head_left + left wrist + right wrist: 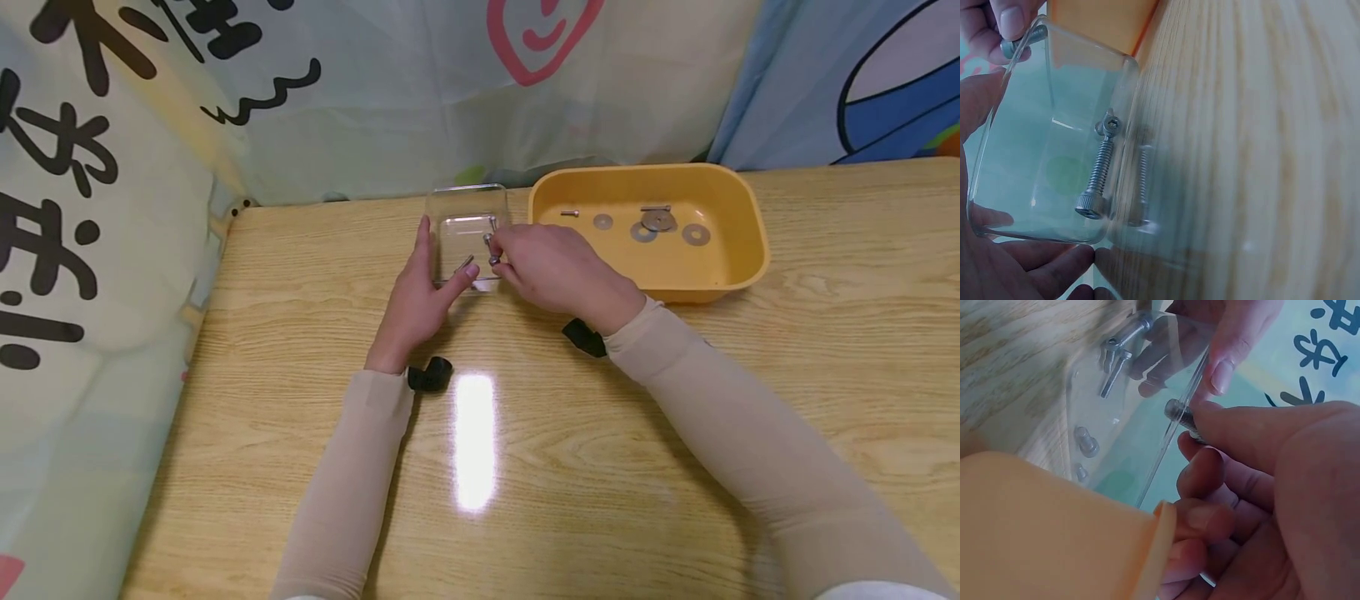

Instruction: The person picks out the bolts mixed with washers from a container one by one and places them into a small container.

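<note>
A clear plastic box [468, 187] stands near the back of the table. My left hand [408, 300] grips its left side, thumb at the near rim and fingers along the outer wall. Inside lie several metal pieces, among them a socket-head bolt [1095, 181] with a knurled head. At the box's right rim, my right hand [562, 267] pinches a short bolt [1179, 411] between thumb and forefinger. That bolt overlaps the rim in both wrist views. The other fingers of the right hand are close by the yellow tray's edge.
Right of the box is a yellow tray [727, 271], holding several flat washers [696, 234] and small bolts [570, 213]. A printed curtain [375, 100] hangs behind the wooden table [585, 467] and along its left side.
</note>
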Demonstrator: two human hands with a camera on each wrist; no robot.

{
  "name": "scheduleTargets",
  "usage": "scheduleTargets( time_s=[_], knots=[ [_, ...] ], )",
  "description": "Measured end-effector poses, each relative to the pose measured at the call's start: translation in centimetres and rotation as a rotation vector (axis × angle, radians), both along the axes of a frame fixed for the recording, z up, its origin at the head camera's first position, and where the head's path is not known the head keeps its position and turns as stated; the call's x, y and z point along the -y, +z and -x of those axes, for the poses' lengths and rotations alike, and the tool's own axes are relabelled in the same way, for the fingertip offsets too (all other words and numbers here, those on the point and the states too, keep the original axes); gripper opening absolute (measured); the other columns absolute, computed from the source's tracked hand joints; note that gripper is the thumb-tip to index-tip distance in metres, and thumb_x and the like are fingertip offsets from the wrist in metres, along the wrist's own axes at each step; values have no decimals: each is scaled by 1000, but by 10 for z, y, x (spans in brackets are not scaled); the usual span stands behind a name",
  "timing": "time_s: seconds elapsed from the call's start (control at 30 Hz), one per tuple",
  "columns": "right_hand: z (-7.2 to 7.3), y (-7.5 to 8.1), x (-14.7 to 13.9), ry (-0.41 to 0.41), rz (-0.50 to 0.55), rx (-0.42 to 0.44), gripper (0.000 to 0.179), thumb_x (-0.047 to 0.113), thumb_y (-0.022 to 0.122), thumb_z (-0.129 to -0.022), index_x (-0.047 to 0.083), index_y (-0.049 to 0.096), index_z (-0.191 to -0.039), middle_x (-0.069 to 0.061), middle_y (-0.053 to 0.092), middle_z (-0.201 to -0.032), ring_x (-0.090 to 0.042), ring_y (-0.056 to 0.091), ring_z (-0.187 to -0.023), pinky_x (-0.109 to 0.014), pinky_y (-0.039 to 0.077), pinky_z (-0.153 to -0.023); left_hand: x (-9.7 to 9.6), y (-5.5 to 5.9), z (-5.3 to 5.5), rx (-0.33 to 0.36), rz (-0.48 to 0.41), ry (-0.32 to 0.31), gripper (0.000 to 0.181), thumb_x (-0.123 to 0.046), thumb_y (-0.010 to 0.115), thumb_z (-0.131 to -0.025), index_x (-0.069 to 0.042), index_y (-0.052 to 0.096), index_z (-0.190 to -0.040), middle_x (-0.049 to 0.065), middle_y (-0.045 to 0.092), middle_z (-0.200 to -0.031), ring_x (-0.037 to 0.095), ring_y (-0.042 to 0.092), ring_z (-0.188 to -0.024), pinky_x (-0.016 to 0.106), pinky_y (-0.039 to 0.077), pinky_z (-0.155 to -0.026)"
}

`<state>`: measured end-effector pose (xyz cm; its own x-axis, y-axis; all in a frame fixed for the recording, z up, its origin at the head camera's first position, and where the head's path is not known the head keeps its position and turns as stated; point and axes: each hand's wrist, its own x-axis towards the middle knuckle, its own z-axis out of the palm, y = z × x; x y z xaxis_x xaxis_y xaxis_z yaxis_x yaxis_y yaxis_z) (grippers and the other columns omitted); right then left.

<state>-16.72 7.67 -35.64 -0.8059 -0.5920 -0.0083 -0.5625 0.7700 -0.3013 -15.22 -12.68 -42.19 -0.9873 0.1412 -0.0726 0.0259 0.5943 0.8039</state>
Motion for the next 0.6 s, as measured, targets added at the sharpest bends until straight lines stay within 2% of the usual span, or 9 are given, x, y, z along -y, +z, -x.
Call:
scheduleTargets(
  time_s=[0.2,0.6],
  knots=[
    [-1,0,2,14,-33,-13,14,16,61,-100,4,65,-105,-9,66,-93,-26,61,-78,-45,53,-70,0,1,0,-2,2,1,101,-60,59,-94,-21,-3,-163,14,21,-165,26,22,-151,39,20,-121],
    [-2,-2,2,21,-43,-20,15,16,61,-101,3,65,-106,-10,66,-95,-26,62,-80,-44,54,-72,-1,1,0,1,-12,7,102,-58,61,-94,-20,-2,-163,15,22,-164,26,23,-150,38,21,-121]
  ],
)
